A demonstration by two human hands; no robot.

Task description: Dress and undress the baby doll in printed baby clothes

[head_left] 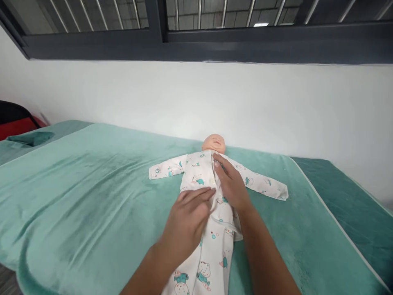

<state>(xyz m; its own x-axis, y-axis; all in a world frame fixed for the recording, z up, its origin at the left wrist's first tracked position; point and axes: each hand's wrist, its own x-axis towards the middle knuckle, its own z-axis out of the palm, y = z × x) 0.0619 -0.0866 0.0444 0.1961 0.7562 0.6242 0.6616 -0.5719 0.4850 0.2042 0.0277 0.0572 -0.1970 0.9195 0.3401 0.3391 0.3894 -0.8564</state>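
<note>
A baby doll lies on its back, dressed in a white baby shirt and matching baby trousers with a teal bear print. The shirt sleeves stretch out to both sides. At the middle of the chest, my left hand is closed on the shirt's front edge, its fingers pressed together. Higher up, just below the collar, my right hand pinches the same front opening between thumb and fingers. Both hands cover part of the shirt front, so any fasteners under them are hidden.
A green blanket with soft folds covers the bed under the doll. Behind it rises a white wall below a dark window frame with metal bars. A red and black item sits at the far left.
</note>
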